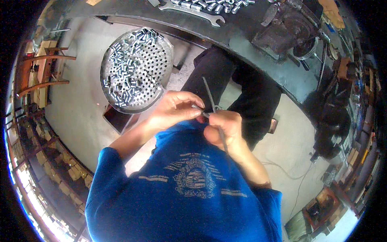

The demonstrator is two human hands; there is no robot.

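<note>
My left hand (175,108) pinches a small shiny metal sleeve (196,107) between thumb and fingers in front of my lap. Close against it, my right hand (225,126) is closed around a long, thin grey metal bar (209,92), which looks like a file. The bar slants through the fist, one end toward my knees, the other by my shirt. A short dark tip lies between the two hands; whether it touches the sleeve is hard to make out. To the left, a round perforated metal tray (155,86) carries many similar metal sleeves (125,66).
Ahead stands a dark workbench (238,42), with a wrench (197,14) and a heap of metal parts (219,5) on it. A dark vise (288,28) sits at its right. Shelves with wooden pieces (60,161) line the left; a cable (296,177) crosses the floor at right.
</note>
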